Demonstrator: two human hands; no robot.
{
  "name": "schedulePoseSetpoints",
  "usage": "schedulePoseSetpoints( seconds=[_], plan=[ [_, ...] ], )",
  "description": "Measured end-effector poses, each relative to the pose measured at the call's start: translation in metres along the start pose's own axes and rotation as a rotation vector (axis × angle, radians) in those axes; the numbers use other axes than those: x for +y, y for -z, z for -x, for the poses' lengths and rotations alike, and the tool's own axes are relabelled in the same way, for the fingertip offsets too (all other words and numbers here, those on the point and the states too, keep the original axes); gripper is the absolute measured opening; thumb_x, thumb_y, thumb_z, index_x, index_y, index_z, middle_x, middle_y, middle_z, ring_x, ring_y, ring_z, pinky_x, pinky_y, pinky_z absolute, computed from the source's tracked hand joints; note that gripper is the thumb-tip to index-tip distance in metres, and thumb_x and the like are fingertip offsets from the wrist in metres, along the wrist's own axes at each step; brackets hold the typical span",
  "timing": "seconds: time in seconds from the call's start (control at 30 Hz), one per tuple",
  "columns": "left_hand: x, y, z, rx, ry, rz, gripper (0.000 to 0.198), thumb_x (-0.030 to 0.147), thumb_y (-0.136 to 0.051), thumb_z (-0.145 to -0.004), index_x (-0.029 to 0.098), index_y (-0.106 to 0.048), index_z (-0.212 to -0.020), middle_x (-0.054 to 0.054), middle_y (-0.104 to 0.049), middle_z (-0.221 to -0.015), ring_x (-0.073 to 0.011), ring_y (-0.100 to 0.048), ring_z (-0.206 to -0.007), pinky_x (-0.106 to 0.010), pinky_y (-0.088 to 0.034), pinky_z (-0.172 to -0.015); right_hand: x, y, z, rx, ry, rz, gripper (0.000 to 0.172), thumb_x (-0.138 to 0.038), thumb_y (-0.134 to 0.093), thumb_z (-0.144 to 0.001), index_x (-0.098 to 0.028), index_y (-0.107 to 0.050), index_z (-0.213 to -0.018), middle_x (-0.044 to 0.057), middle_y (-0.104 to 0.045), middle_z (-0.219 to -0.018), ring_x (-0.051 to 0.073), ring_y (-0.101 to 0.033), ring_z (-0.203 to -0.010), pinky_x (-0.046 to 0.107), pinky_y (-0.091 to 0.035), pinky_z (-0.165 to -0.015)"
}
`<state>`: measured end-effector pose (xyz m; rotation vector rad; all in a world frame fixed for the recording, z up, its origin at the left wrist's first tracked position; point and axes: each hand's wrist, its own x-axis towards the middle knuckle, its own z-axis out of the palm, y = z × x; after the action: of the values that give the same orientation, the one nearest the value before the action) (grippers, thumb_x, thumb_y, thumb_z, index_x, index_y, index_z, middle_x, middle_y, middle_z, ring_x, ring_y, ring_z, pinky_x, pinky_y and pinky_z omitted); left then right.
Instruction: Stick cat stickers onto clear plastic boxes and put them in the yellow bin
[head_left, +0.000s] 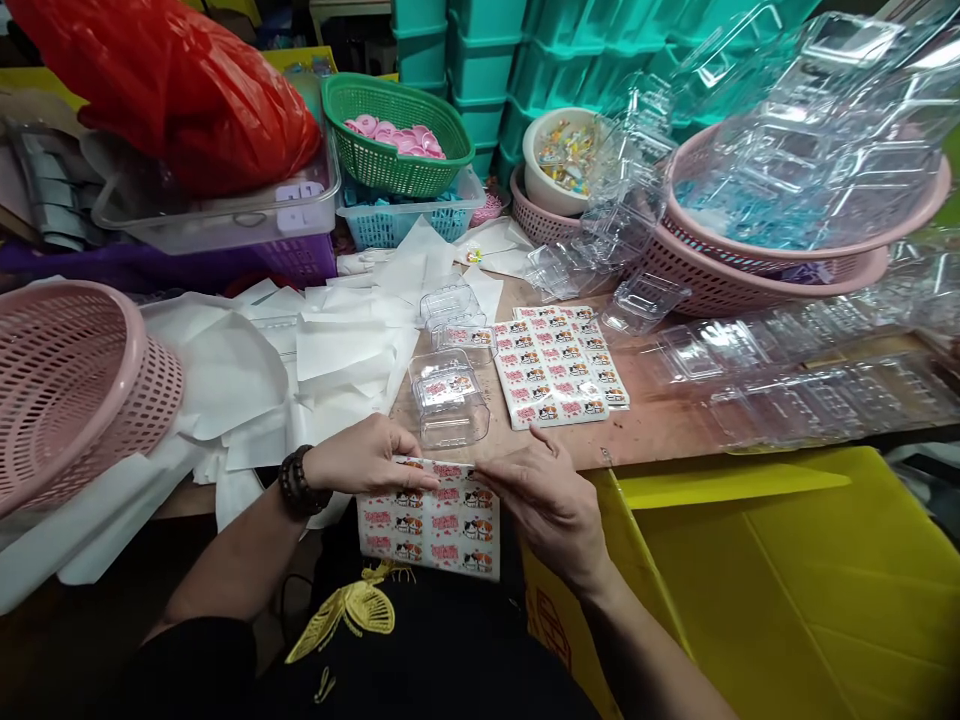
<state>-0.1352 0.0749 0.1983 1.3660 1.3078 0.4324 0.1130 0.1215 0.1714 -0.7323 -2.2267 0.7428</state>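
Observation:
My left hand point(367, 458), with a dark bead bracelet on the wrist, and my right hand point(544, 495) both pinch the top edge of a sticker sheet point(435, 525) that hangs over my lap at the table's front edge. The sheet carries rows of small cat pictures and pink labels. Just beyond my fingers stands a clear plastic box point(448, 397) with a sticker on it, and two more clear boxes point(457, 320) sit behind it. A second, full sticker sheet point(559, 365) lies flat on the table to the right of them.
White backing papers point(330, 350) pile up at left beside a pink basket point(67, 385). Behind stand a green basket of pink discs point(396, 135), a red bag point(172, 85), pink basins of clear boxes point(795, 190) and a bowl of small items point(566, 155). A yellow carton point(787, 580) sits at right.

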Motion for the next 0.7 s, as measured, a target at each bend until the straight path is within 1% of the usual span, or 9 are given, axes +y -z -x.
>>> schedulePoseSetpoints(
  seconds=[0.1,0.17,0.23,0.3,0.37,0.43,0.5,0.6,0.7],
  plan=[
    [-0.011,0.0,-0.007,-0.107,0.122,0.191,0.034,0.047,-0.08,-0.069,0.015,-0.071,-0.065,0.002,-0.061,-0.049,-0.0074,-0.046,-0.041,-0.018,-0.03,-0.039,0.008,-0.005,0.008,0.151,0.218,0.211,0.026,-0.02,-0.067,-0.087,-0.039,-0.076,-0.101,0.0,-0.077,-0.102,0.02,-0.07,-0.09,0.053,-0.041,-0.107],
    [-0.021,0.001,-0.012,-0.186,0.153,0.3,0.037,0.047,-0.086,-0.06,0.014,-0.071,-0.064,0.0,-0.066,-0.054,-0.0097,-0.052,-0.045,-0.019,-0.037,-0.043,0.008,-0.008,0.014,0.271,0.352,0.327,0.031,-0.019,-0.074,-0.082,-0.045,-0.075,-0.098,-0.003,-0.077,-0.099,0.018,-0.068,-0.087,0.047,-0.048,-0.1],
    [-0.028,0.001,-0.013,-0.232,0.168,0.355,0.04,0.047,-0.089,-0.054,0.013,-0.07,-0.064,-0.001,-0.067,-0.057,-0.0111,-0.056,-0.049,-0.02,-0.041,-0.046,0.006,-0.009,0.017,0.332,0.393,0.264,0.032,-0.018,-0.076,-0.081,-0.046,-0.075,-0.097,-0.004,-0.077,-0.091,0.017,-0.067,-0.081,0.041,-0.053,-0.091],
    [-0.031,0.0,-0.009,-0.159,0.131,0.286,0.037,0.046,-0.087,-0.06,0.013,-0.071,-0.067,-0.001,-0.067,-0.057,-0.0113,-0.057,-0.051,-0.02,-0.042,-0.048,0.005,-0.006,0.014,0.36,0.269,-0.021,0.027,-0.018,-0.07,-0.086,-0.04,-0.075,-0.101,-0.001,-0.076,-0.089,0.017,-0.068,-0.08,0.039,-0.057,-0.084],
    [-0.029,-0.004,-0.001,0.056,-0.01,0.065,0.026,0.039,-0.08,-0.073,0.014,-0.074,-0.074,-0.003,-0.071,-0.069,-0.0145,-0.063,-0.063,-0.023,-0.05,-0.058,0.008,-0.001,0.005,0.407,0.021,-0.359,0.023,-0.018,-0.065,-0.09,-0.034,-0.075,-0.102,0.0,-0.075,-0.086,0.017,-0.07,-0.077,0.036,-0.059,-0.075],
    [-0.025,-0.011,0.006,0.318,-0.217,-0.237,0.013,0.03,-0.074,-0.082,0.017,-0.075,-0.08,-0.008,-0.075,-0.093,-0.0217,-0.068,-0.088,-0.035,-0.056,-0.078,0.016,0.003,-0.009,0.461,-0.217,-0.566,0.015,-0.019,-0.069,-0.087,-0.03,-0.074,-0.098,-0.001,-0.074,-0.082,0.015,-0.069,-0.073,0.032,-0.06,-0.071],
    [-0.023,-0.02,0.009,0.475,-0.391,-0.466,0.005,0.022,-0.072,-0.084,0.018,-0.074,-0.082,-0.013,-0.067,-0.126,-0.0301,-0.061,-0.118,-0.05,-0.051,-0.1,0.026,0.001,-0.024,0.448,-0.353,-0.644,0.012,-0.027,-0.076,-0.083,-0.027,-0.073,-0.094,-0.001,-0.073,-0.086,0.015,-0.07,-0.078,0.03,-0.06,-0.075],
    [-0.03,-0.034,0.004,0.493,-0.515,-0.624,0.004,0.018,-0.07,-0.085,0.015,-0.07,-0.082,-0.017,-0.043,-0.154,-0.0356,-0.039,-0.143,-0.059,-0.038,-0.115,0.035,-0.011,-0.04,0.323,-0.415,-0.664,0.022,-0.04,-0.077,-0.081,-0.026,-0.069,-0.097,0.002,-0.073,-0.097,0.018,-0.07,-0.093,0.035,-0.058,-0.087],
    [-0.043,-0.046,-0.004,0.486,-0.52,-0.678,0.008,0.02,-0.068,-0.088,0.013,-0.067,-0.083,-0.02,-0.04,-0.156,-0.0355,-0.035,-0.146,-0.058,-0.037,-0.116,0.035,-0.024,-0.041,0.197,-0.427,-0.663,0.027,-0.046,-0.071,-0.085,-0.026,-0.064,-0.102,0.005,-0.07,-0.103,0.02,-0.069,-0.099,0.039,-0.056,-0.092]
  ],
)
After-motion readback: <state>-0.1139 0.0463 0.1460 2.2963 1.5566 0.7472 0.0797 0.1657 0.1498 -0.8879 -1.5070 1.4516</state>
